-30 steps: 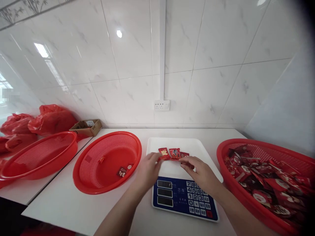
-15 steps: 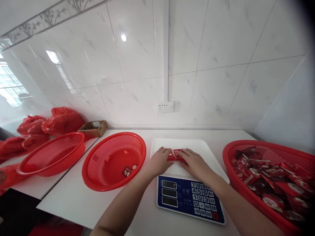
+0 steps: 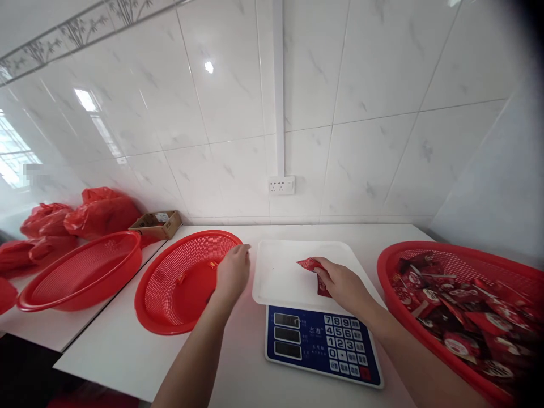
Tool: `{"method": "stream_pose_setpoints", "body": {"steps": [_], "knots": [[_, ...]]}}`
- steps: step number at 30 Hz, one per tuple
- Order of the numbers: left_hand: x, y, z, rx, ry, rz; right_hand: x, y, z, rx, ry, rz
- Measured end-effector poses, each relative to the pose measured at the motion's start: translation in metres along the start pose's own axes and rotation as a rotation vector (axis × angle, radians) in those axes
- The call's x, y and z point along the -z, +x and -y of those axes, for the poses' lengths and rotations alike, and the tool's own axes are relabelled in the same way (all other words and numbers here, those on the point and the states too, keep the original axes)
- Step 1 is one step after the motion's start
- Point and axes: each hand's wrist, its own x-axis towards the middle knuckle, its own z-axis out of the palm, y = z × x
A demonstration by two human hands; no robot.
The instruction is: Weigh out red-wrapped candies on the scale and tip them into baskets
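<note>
My right hand [image 3: 345,283] is closed on red snack packets [image 3: 323,287], just above the white pan [image 3: 280,277] of a digital scale. One packet's pointed corner sticks out to the left, another part hangs below the fingers. Over the right rim of a red plastic basket [image 3: 149,317] is my left hand [image 3: 233,273], its fingers curled together; whatever they hold, if anything, is hidden. Inside that basket lie small orange-red packets [image 3: 182,279]. Blue keypad and displays [image 3: 314,339] form the scale's front.
At the right stands a red basket [image 3: 385,266] heaped with red and dark packets [image 3: 459,311]. Left are another red basket [image 3: 80,297], red plastic bags [image 3: 102,212] and a cardboard box [image 3: 170,226]. A power socket [image 3: 281,185] is on the tiled wall.
My left hand has moved left from the scale pan to the basket's right rim. My right hand stays over the pan with the packets, now turned. The view has shifted slightly.
</note>
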Motion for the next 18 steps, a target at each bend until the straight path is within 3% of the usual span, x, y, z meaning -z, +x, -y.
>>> {"method": "stream_pose_setpoints", "body": {"steps": [2,4,9,11,14,18], "knots": [[0.013,-0.006,0.005,0.038,0.018,-0.093,0.002,-0.003,0.009,-0.044,0.149,-0.01],[0.014,-0.012,-0.001,0.004,-0.079,-0.101,0.004,-0.007,0.021,-0.048,0.322,0.013],[-0.011,-0.027,-0.043,-0.12,-0.667,0.259,0.007,-0.017,0.044,0.07,0.569,0.126],[-0.016,-0.03,-0.05,-0.099,-0.735,0.275,0.008,-0.019,0.039,0.073,0.556,0.154],[-0.008,-0.03,-0.035,-0.003,-0.531,0.08,0.009,-0.019,0.019,0.0,0.346,0.148],[0.011,-0.032,0.012,0.105,-0.133,-0.121,0.008,-0.019,-0.006,-0.044,-0.118,0.108]]}}
